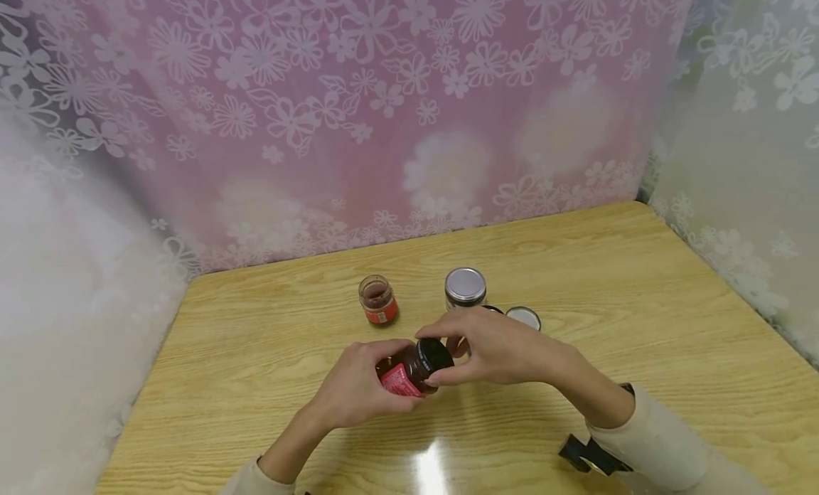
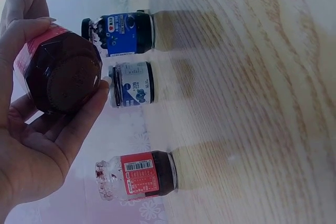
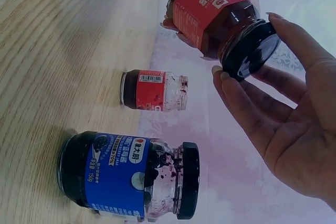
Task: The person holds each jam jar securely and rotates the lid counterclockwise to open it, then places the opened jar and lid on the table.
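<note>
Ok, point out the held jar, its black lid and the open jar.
Held jar [image 3: 201, 15]: right wrist view, on its label.
Black lid [image 1: 437, 353]: head view, its top.
Open jar [image 2: 138, 176]: left wrist view, on its label.

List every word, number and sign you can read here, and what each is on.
"BLUEBERRY JAM": blue-labelled jar
"大厨": same jar, first character unsure
"70%": same jar
"150g": same jar
"果": held jar, neighbouring characters unclear
Pale-labelled jar: figure too blurred to tell "209" from "20g"
Open red-labelled jar: barcode and print too small to read
Black lid: rim lettering too small to read
</note>
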